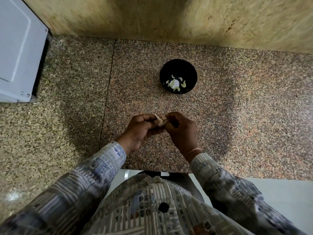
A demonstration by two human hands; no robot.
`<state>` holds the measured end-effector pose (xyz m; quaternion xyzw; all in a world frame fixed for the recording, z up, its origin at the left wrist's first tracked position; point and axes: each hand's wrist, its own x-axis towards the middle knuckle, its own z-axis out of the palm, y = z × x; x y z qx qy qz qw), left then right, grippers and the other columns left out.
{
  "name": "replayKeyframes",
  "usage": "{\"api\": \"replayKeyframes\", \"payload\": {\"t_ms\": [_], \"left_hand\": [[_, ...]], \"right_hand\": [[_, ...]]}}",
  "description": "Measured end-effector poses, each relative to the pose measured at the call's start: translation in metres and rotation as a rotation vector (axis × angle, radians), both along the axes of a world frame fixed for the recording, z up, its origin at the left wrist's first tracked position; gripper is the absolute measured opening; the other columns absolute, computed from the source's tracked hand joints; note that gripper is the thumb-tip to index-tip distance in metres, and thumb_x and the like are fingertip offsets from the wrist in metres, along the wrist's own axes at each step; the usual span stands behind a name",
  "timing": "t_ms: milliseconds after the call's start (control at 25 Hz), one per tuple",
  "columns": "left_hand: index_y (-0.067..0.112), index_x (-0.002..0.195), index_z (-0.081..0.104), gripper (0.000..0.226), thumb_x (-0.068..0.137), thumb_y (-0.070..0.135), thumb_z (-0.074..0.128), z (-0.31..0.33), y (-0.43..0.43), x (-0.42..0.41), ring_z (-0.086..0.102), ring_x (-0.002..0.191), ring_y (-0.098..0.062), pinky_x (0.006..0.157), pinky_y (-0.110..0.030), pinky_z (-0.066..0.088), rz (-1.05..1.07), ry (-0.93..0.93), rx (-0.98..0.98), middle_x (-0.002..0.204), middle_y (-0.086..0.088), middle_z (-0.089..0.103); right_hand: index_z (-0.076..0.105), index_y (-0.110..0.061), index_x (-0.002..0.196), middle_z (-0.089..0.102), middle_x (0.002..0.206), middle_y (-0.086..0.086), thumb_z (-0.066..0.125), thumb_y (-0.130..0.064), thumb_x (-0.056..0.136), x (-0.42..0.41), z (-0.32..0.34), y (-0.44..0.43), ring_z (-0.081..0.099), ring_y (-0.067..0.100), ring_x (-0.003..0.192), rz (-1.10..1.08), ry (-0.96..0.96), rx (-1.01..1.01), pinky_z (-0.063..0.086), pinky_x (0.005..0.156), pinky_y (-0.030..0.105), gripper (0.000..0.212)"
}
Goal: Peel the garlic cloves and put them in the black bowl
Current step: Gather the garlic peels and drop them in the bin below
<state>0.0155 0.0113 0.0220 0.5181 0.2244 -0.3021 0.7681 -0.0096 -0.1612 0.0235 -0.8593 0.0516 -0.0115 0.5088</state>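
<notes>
Your left hand (140,131) and right hand (181,131) both pinch one garlic clove (160,122) above the stone surface (237,116), near its front edge. It is probably light, firm and papery-skinned, best taken by the loose skin tip. The black bowl (178,61), holding peeled cloves (183,84), stands toward the back edge, with a white appliance (18,48) at the left back corner.

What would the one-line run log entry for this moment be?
step: peeling | left hand: holds garlic clove | right hand: pinches same clove | black bowl: peeled cloves inside
</notes>
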Motion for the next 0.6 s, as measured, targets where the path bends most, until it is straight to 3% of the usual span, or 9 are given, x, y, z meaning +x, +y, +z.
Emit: {"api": "replayKeyframes", "payload": {"t_ms": [200, 360, 480, 600], "left_hand": [[-0.003, 0.123, 0.068, 0.027, 0.097, 0.000, 0.063, -0.007, 0.003, 0.000, 0.074, 0.102, -0.031, 0.089, -0.040, 0.062, 0.044, 0.062, -0.042, 0.116, -0.020, 0.075], [0.008, 0.106, 0.075, 0.015, 0.093, 0.002, 0.070, -0.011, 0.004, 0.002, 0.077, 0.094, -0.025, 0.080, -0.034, 0.064, -0.016, 0.017, 0.124, 0.103, -0.011, 0.079], [0.018, 0.105, 0.078, 0.019, 0.088, 0.010, 0.079, -0.020, 0.014, 0.008, 0.076, 0.093, -0.019, 0.079, -0.030, 0.062, -0.153, -0.097, 0.478, 0.104, -0.002, 0.079], [0.025, 0.106, 0.078, 0.017, 0.089, 0.022, 0.079, -0.028, 0.026, 0.016, 0.066, 0.085, -0.001, 0.069, -0.013, 0.049, -0.389, -0.278, 0.935, 0.096, 0.016, 0.071]], "right_hand": [[0.073, 0.000, 0.102, 0.074, 0.097, 0.026, 0.063, 0.007, 0.092, 0.007, -0.007, -0.001, 0.071, 0.033, 0.086, -0.147, 0.425, 0.613, 0.061, 0.084, 0.049, 0.016], [0.065, 0.011, 0.117, 0.069, 0.104, 0.026, 0.052, 0.007, 0.097, 0.010, -0.007, -0.004, 0.069, 0.032, 0.094, -0.154, 0.683, 0.884, 0.060, 0.086, 0.037, 0.024], [0.063, 0.012, 0.121, 0.069, 0.106, 0.023, 0.054, 0.006, 0.099, 0.012, -0.010, -0.002, 0.069, 0.028, 0.094, -0.218, 0.725, 0.875, 0.061, 0.087, 0.035, 0.024], [0.068, 0.007, 0.110, 0.070, 0.102, 0.022, 0.056, 0.009, 0.097, 0.015, -0.021, -0.002, 0.068, 0.031, 0.091, -0.289, 0.711, 0.695, 0.062, 0.085, 0.040, 0.018]]}}
